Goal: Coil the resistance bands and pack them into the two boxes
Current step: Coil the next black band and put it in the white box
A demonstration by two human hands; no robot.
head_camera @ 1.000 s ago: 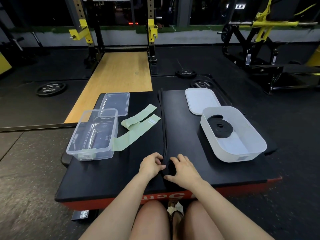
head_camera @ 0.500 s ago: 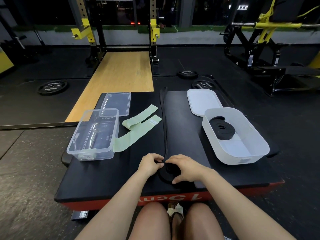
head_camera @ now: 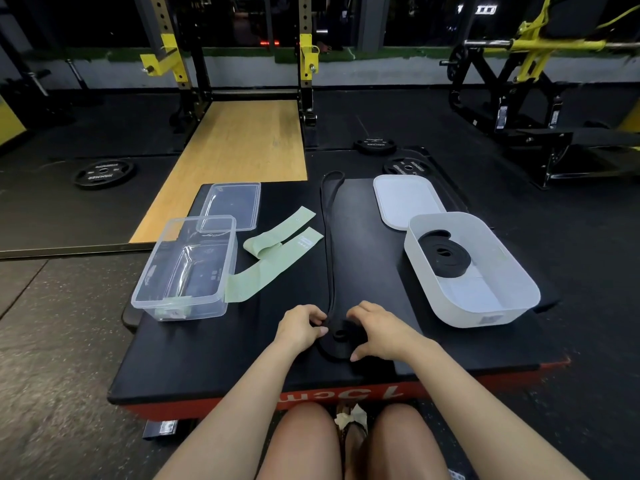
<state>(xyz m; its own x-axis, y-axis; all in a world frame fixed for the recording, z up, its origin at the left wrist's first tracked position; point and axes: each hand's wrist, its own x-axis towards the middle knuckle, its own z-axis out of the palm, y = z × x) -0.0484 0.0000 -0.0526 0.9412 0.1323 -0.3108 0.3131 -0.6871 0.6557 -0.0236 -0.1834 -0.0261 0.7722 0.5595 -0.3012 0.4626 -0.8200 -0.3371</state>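
Note:
A long black resistance band lies lengthwise down the middle of the black platform; its near end is wound into a flat coil. My left hand pinches the band at the coil's left edge. My right hand curls round the coil's right side. Two light green bands lie flat left of centre. A clear plastic box stands at the left with nothing in it. The white box on the right holds one coiled black band.
A clear lid lies behind the clear box, a white lid behind the white box. Weight plates lie on the gym floor, with a wooden lifting platform and racks beyond. My knees are at the platform's near edge.
The coil under my hands has grown, and the band's far end has slid nearer along the platform. My hands have shifted slightly round the coil.

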